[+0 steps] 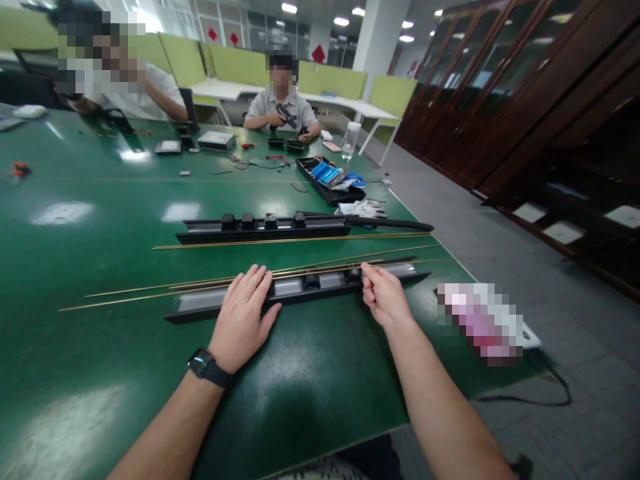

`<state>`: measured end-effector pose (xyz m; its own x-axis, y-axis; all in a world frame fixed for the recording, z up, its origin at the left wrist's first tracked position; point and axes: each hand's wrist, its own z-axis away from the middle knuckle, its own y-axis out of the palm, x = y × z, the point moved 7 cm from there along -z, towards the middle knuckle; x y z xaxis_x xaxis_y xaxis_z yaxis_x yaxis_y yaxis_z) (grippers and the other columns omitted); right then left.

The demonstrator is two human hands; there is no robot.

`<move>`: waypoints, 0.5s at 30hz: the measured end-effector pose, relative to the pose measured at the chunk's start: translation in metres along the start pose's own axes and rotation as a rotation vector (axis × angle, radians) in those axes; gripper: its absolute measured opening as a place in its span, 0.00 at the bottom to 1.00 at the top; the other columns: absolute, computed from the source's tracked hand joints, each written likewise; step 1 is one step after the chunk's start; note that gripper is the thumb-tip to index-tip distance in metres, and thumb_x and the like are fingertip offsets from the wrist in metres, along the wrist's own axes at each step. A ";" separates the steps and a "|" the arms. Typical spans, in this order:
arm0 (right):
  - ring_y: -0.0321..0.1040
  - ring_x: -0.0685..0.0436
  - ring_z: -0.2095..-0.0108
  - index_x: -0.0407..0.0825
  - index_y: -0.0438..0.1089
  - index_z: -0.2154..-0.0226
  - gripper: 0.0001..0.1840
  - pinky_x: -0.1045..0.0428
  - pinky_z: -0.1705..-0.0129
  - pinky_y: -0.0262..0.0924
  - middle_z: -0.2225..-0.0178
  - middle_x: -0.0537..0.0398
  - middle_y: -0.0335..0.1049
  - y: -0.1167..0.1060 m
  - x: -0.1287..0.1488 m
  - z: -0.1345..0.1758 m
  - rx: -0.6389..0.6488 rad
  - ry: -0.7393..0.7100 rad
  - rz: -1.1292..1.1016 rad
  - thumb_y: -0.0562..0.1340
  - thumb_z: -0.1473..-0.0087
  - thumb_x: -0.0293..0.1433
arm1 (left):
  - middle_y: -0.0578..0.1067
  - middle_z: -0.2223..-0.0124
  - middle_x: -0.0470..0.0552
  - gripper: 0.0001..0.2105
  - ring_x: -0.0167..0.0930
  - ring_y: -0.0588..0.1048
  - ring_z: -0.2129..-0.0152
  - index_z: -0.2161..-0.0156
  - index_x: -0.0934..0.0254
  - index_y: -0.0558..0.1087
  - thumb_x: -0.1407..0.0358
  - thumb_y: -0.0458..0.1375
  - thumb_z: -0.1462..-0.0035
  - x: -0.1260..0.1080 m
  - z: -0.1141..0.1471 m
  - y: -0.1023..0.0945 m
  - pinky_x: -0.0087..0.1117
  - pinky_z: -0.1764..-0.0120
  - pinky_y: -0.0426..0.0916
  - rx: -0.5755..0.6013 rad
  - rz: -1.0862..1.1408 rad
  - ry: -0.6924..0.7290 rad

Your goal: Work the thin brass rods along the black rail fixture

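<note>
A long black-edged channel rail [197,299] with a silvery inside lies across the green table. Black blocks sit in it, one of them mid-rail [311,280]. My left hand [245,310] rests palm down over the rail's left part, fingers stretched out, hiding what lies beneath. Curled in a pinch, my right hand [385,293] has its fingertips at a black block [353,272] farther right; what they grip is hidden. Thin brass-coloured rods [125,300] run along the rail's far side, passing by both hands.
Beyond lies a second rail [260,233] with several black blocks. White gloves [363,209], a black tray [335,193] of tools and a clear bottle [350,141] stand farther back. A pixelated device [480,320] with a cable is at right. Two people sit across the table [125,373].
</note>
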<state>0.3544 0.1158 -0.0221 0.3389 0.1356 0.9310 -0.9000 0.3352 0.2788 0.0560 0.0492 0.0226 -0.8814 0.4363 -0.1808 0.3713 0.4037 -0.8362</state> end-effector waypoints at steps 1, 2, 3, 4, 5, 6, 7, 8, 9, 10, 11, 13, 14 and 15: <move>0.49 0.58 0.90 0.49 0.64 0.72 0.22 0.62 0.93 0.40 0.84 0.65 0.62 -0.001 0.000 -0.001 -0.007 -0.001 -0.007 0.76 0.57 0.40 | 0.65 0.33 0.61 0.27 0.43 0.59 0.33 0.33 0.66 0.59 0.61 0.54 0.35 0.000 0.000 0.000 0.51 0.33 0.55 0.000 0.002 0.000; 0.49 0.58 0.90 0.49 0.64 0.73 0.22 0.61 0.93 0.40 0.84 0.65 0.62 -0.002 0.000 -0.002 -0.013 -0.002 -0.014 0.76 0.57 0.40 | 0.64 0.33 0.61 0.28 0.43 0.59 0.33 0.33 0.65 0.59 0.61 0.54 0.35 0.000 0.000 0.000 0.52 0.33 0.55 0.001 0.005 -0.001; 0.49 0.58 0.90 0.49 0.64 0.73 0.22 0.61 0.93 0.39 0.84 0.65 0.62 -0.003 0.000 -0.002 -0.018 -0.004 -0.020 0.76 0.57 0.40 | 0.64 0.33 0.61 0.28 0.43 0.59 0.33 0.32 0.65 0.58 0.61 0.54 0.35 0.000 0.000 0.000 0.52 0.33 0.56 0.002 0.009 -0.004; 0.49 0.58 0.90 0.49 0.63 0.73 0.22 0.61 0.93 0.39 0.84 0.65 0.62 -0.004 0.000 -0.003 -0.022 -0.006 -0.025 0.76 0.57 0.40 | 0.64 0.32 0.61 0.28 0.44 0.60 0.33 0.32 0.64 0.58 0.61 0.54 0.35 0.001 0.000 0.000 0.53 0.34 0.56 0.003 0.012 -0.006; 0.49 0.58 0.90 0.49 0.63 0.73 0.22 0.61 0.93 0.39 0.83 0.65 0.62 -0.004 0.001 -0.003 -0.025 -0.006 -0.027 0.76 0.57 0.40 | 0.64 0.33 0.61 0.28 0.44 0.60 0.33 0.32 0.64 0.58 0.61 0.54 0.35 0.001 0.000 0.000 0.53 0.34 0.56 0.003 0.012 -0.008; 0.50 0.58 0.90 0.49 0.63 0.73 0.22 0.62 0.93 0.40 0.83 0.65 0.62 -0.004 0.001 -0.002 -0.026 -0.005 -0.026 0.76 0.56 0.40 | 0.64 0.33 0.61 0.28 0.44 0.60 0.33 0.32 0.64 0.58 0.61 0.54 0.35 0.001 0.000 0.000 0.53 0.34 0.56 0.003 0.011 -0.008; 0.50 0.58 0.90 0.50 0.63 0.73 0.22 0.62 0.93 0.40 0.83 0.65 0.63 -0.003 0.002 -0.001 -0.026 -0.001 -0.022 0.76 0.56 0.40 | 0.64 0.33 0.61 0.28 0.44 0.60 0.33 0.32 0.64 0.58 0.61 0.54 0.35 0.001 0.000 0.000 0.53 0.34 0.56 0.002 0.009 -0.007; 0.50 0.58 0.90 0.50 0.63 0.73 0.22 0.62 0.93 0.40 0.83 0.65 0.63 -0.002 0.003 0.001 -0.025 0.005 -0.015 0.76 0.56 0.40 | 0.64 0.33 0.61 0.28 0.44 0.60 0.33 0.32 0.65 0.58 0.61 0.54 0.35 0.001 0.000 0.000 0.53 0.34 0.56 0.002 0.007 -0.006; 0.50 0.58 0.90 0.50 0.63 0.73 0.23 0.61 0.93 0.40 0.84 0.65 0.63 -0.001 0.004 0.002 -0.024 0.012 -0.008 0.76 0.56 0.41 | 0.64 0.33 0.62 0.28 0.44 0.60 0.33 0.32 0.65 0.58 0.61 0.54 0.35 0.001 0.000 0.000 0.53 0.33 0.56 0.002 0.006 -0.005; 0.50 0.58 0.91 0.50 0.63 0.73 0.23 0.61 0.93 0.40 0.84 0.65 0.63 0.001 0.004 0.004 -0.017 0.018 0.002 0.76 0.56 0.41 | 0.64 0.32 0.61 0.28 0.44 0.59 0.33 0.32 0.65 0.58 0.61 0.54 0.35 0.001 0.000 0.000 0.53 0.33 0.55 0.003 0.006 -0.006; 0.49 0.58 0.91 0.49 0.63 0.73 0.23 0.61 0.93 0.39 0.84 0.64 0.63 0.003 0.005 0.005 -0.009 0.020 0.010 0.76 0.56 0.42 | 0.64 0.32 0.61 0.28 0.44 0.59 0.33 0.32 0.65 0.58 0.61 0.54 0.35 0.001 0.000 0.000 0.53 0.33 0.55 0.003 0.008 -0.007; 0.49 0.58 0.91 0.49 0.64 0.73 0.23 0.61 0.93 0.39 0.84 0.64 0.63 0.005 0.005 0.007 0.008 0.011 0.020 0.76 0.56 0.42 | 0.64 0.32 0.61 0.28 0.44 0.59 0.33 0.32 0.64 0.58 0.61 0.54 0.35 0.001 0.000 0.000 0.54 0.34 0.56 0.001 0.011 -0.007; 0.49 0.58 0.91 0.49 0.64 0.73 0.23 0.61 0.93 0.39 0.84 0.65 0.63 0.006 0.005 0.007 0.013 0.004 0.021 0.76 0.57 0.42 | 0.64 0.33 0.61 0.28 0.44 0.60 0.33 0.32 0.64 0.58 0.61 0.54 0.35 0.001 0.000 0.000 0.53 0.34 0.56 0.000 0.010 -0.006; 0.49 0.58 0.91 0.49 0.65 0.72 0.23 0.61 0.93 0.39 0.84 0.65 0.63 0.006 0.005 0.007 0.016 -0.002 0.019 0.76 0.57 0.42 | 0.64 0.33 0.61 0.28 0.44 0.60 0.33 0.32 0.65 0.58 0.61 0.54 0.35 0.001 0.000 0.000 0.53 0.34 0.56 0.000 0.006 -0.003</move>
<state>0.3484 0.1120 -0.0143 0.3212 0.1395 0.9367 -0.9103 0.3180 0.2648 0.0549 0.0494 0.0220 -0.8801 0.4361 -0.1878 0.3769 0.4012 -0.8348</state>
